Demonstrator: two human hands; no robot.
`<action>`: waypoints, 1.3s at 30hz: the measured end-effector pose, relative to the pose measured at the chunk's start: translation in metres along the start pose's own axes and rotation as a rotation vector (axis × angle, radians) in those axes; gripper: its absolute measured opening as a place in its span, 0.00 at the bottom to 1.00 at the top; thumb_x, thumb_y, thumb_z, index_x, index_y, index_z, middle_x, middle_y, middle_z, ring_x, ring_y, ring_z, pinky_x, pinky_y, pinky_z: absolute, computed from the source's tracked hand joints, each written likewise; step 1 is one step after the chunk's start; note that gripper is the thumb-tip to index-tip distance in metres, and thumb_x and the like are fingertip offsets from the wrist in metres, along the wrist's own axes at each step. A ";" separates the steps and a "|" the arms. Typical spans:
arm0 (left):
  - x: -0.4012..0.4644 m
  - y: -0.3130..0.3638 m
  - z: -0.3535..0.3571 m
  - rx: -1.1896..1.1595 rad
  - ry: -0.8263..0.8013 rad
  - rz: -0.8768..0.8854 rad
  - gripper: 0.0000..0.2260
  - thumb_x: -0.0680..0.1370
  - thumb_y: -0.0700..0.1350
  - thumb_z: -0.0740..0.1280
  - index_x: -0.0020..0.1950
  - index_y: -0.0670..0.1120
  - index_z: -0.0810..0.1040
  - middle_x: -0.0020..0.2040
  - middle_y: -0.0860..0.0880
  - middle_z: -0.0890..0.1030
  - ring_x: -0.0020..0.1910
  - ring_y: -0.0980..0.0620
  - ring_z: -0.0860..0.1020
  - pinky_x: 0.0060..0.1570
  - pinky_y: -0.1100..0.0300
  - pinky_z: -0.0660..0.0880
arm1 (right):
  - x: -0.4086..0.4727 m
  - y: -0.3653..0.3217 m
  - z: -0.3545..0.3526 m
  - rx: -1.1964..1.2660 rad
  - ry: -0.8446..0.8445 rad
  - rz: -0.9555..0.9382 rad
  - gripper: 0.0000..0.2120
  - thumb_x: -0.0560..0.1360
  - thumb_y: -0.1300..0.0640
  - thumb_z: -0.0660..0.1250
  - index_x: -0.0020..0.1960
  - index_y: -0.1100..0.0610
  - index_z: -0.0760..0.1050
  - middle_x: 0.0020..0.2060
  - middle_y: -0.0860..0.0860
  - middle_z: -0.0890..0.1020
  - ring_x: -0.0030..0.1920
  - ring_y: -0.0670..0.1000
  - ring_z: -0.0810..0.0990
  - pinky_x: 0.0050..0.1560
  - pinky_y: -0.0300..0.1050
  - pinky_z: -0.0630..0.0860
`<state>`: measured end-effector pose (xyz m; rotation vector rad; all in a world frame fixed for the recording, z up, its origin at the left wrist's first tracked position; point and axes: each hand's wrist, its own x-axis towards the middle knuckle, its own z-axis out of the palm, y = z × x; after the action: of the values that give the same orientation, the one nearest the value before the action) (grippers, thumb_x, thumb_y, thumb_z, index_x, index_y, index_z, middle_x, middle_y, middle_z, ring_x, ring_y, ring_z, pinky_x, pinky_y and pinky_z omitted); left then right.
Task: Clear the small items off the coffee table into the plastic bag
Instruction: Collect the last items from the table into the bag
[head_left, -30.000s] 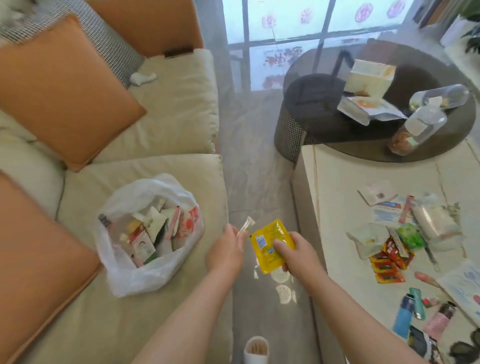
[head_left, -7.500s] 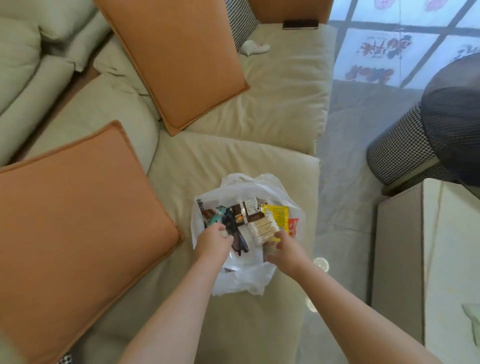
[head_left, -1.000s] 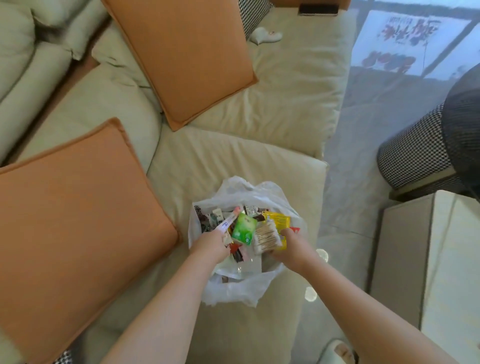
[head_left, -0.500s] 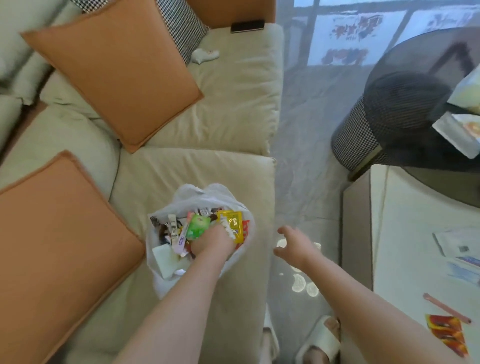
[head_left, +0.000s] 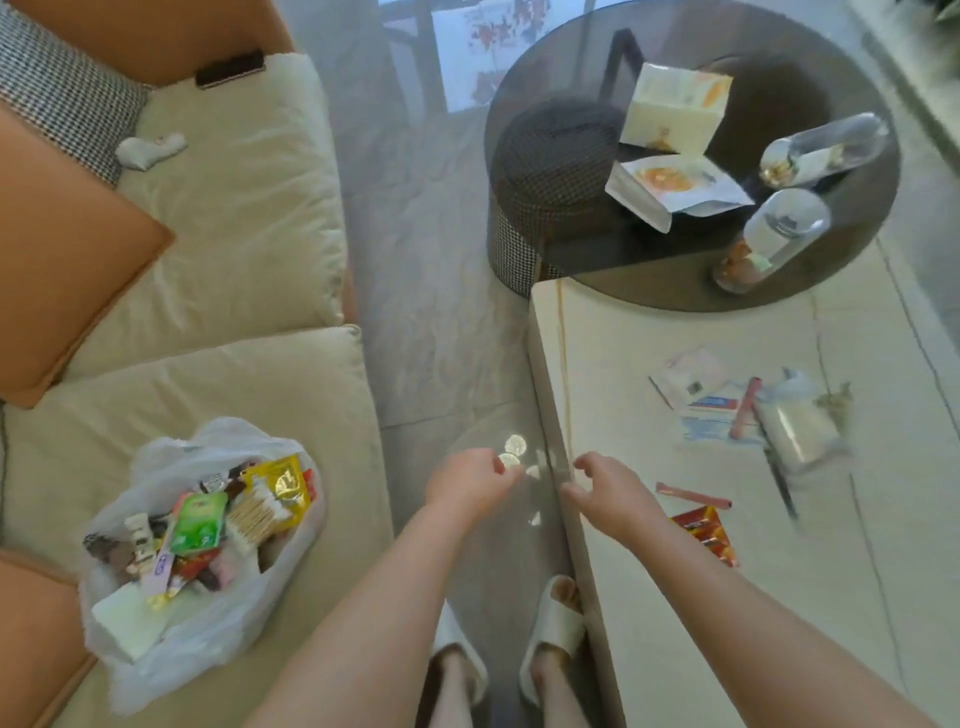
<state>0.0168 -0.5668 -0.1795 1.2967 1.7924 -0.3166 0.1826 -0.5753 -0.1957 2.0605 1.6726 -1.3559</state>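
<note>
Many small packets already sat in the white plastic bag (head_left: 208, 545) on the sofa, far left of both hands. Left hand (head_left: 467, 486) and right hand (head_left: 610, 491) held nothing, fingers loosely apart. Red packets (head_left: 704, 530) and papers (head_left: 696, 387) waited on the cream desk (head_left: 623, 353) beyond the right fingers.

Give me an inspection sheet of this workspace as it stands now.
Surface: pale coffee table.
Job's things: plastic bag open on the sofa, stuffed with packets; red sachets, pink stick and blurred packets remain on the table.
Clutter: box and two clear bottles on the round glass table.
Grippers: left hand and right hand empty, fingers loosely curled.
Cables: nothing seen.
Surroundings: orange cushions, slippers.
</note>
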 end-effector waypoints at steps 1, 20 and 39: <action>0.002 0.014 0.006 0.024 -0.015 0.021 0.15 0.78 0.59 0.59 0.42 0.50 0.76 0.47 0.48 0.80 0.47 0.47 0.78 0.41 0.59 0.69 | -0.001 0.015 -0.005 0.021 0.007 0.028 0.22 0.77 0.50 0.62 0.69 0.56 0.68 0.65 0.54 0.74 0.65 0.54 0.73 0.63 0.51 0.73; 0.089 0.156 0.172 0.457 -0.168 0.371 0.19 0.78 0.57 0.61 0.64 0.50 0.75 0.61 0.50 0.78 0.61 0.48 0.75 0.56 0.54 0.74 | 0.013 0.248 0.008 0.359 0.086 0.541 0.22 0.72 0.50 0.69 0.62 0.58 0.71 0.58 0.56 0.78 0.59 0.58 0.76 0.55 0.48 0.72; 0.174 0.198 0.262 0.592 -0.006 0.520 0.06 0.78 0.42 0.60 0.51 0.48 0.74 0.52 0.47 0.78 0.54 0.44 0.74 0.53 0.54 0.65 | 0.083 0.286 0.056 -0.037 0.303 0.474 0.27 0.69 0.38 0.68 0.60 0.53 0.69 0.59 0.52 0.73 0.61 0.54 0.71 0.58 0.47 0.67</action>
<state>0.3062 -0.5391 -0.4115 2.1096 1.3232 -0.5774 0.3905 -0.6554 -0.4005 2.5209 1.1639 -0.8907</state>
